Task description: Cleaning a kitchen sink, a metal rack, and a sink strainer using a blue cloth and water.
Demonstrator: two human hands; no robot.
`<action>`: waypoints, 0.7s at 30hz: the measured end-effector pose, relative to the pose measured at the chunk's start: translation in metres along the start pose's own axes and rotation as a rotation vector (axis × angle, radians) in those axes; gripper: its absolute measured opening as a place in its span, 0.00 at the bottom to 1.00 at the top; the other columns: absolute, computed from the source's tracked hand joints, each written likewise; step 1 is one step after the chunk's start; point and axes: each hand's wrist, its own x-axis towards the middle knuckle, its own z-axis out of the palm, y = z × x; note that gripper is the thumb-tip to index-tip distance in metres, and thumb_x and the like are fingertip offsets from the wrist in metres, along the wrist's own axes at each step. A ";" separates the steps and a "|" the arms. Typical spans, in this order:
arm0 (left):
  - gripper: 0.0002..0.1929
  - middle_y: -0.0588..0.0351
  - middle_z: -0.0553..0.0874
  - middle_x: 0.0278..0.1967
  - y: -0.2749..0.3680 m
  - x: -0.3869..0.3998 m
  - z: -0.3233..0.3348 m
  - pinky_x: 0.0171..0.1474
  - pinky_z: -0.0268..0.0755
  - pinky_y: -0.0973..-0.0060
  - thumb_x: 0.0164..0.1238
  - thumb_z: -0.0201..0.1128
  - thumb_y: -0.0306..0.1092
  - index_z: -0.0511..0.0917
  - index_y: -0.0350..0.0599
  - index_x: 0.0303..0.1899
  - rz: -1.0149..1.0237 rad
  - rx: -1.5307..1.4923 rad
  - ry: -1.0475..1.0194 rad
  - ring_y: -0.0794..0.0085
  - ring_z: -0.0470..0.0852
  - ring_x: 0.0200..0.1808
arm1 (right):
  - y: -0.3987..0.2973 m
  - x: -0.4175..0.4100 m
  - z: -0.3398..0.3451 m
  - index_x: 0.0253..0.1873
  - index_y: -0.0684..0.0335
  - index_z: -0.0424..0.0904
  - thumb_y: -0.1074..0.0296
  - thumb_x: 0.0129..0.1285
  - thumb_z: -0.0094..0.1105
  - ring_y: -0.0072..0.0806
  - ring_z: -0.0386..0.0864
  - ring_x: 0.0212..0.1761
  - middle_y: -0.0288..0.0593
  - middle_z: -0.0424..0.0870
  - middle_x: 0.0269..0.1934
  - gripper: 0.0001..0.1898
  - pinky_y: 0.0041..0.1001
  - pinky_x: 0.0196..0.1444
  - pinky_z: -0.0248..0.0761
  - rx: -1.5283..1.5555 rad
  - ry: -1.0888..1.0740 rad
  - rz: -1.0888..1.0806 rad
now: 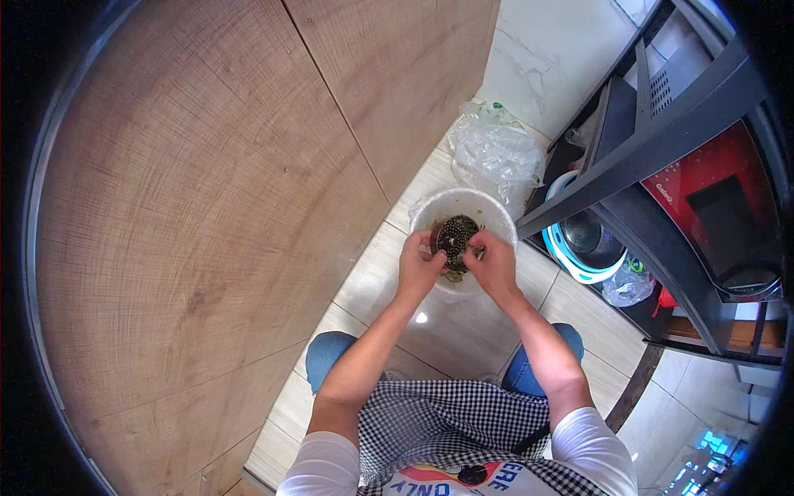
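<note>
A dark, round strainer basket (pixel 458 235) full of small holes is held over the mouth of a white waste bin (pixel 506 216). My left hand (pixel 419 261) grips its left side, thumb towards me and fingers along the rim. At the right edge my right hand (pixel 494 259) is pinched onto the basket, with small green bits by the fingertips. Whether those fingers also hold scraps is hidden. Food scraps (pixel 454 276) show inside the bin below the basket. A thin clear bag appears to line the bin.
Clear plastic bags (pixel 499 152) lie on the tiled floor (pixel 366 279) behind the bin. Wood-look cabinet doors (pixel 217 204) rise on the left. A black rack (pixel 667 146) at right holds a red Galanz appliance (pixel 713 192), with a blue-and-white basin (pixel 555 251) on its bottom shelf.
</note>
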 end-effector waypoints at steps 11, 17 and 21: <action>0.18 0.54 0.74 0.49 0.018 0.001 -0.012 0.40 0.86 0.71 0.65 0.55 0.16 0.70 0.37 0.57 0.005 -0.023 0.035 0.70 0.84 0.41 | 0.030 -0.005 -0.012 0.42 0.64 0.80 0.79 0.53 0.63 0.36 0.81 0.26 0.43 0.81 0.34 0.11 0.30 0.27 0.74 -0.439 -0.036 -0.311; 0.19 0.55 0.75 0.50 0.029 -0.002 -0.014 0.44 0.85 0.69 0.67 0.55 0.18 0.70 0.39 0.59 -0.143 -0.168 -0.014 0.65 0.85 0.45 | -0.026 0.000 -0.023 0.49 0.61 0.81 0.77 0.54 0.61 0.44 0.83 0.39 0.44 0.80 0.43 0.16 0.37 0.40 0.78 0.046 -0.021 -0.123; 0.19 0.56 0.76 0.48 0.028 -0.006 -0.011 0.45 0.85 0.70 0.67 0.55 0.19 0.71 0.40 0.59 -0.189 -0.136 -0.067 0.69 0.84 0.45 | -0.027 -0.005 -0.010 0.59 0.59 0.74 0.78 0.54 0.57 0.46 0.82 0.41 0.46 0.74 0.55 0.24 0.39 0.39 0.78 -0.193 -0.202 -0.272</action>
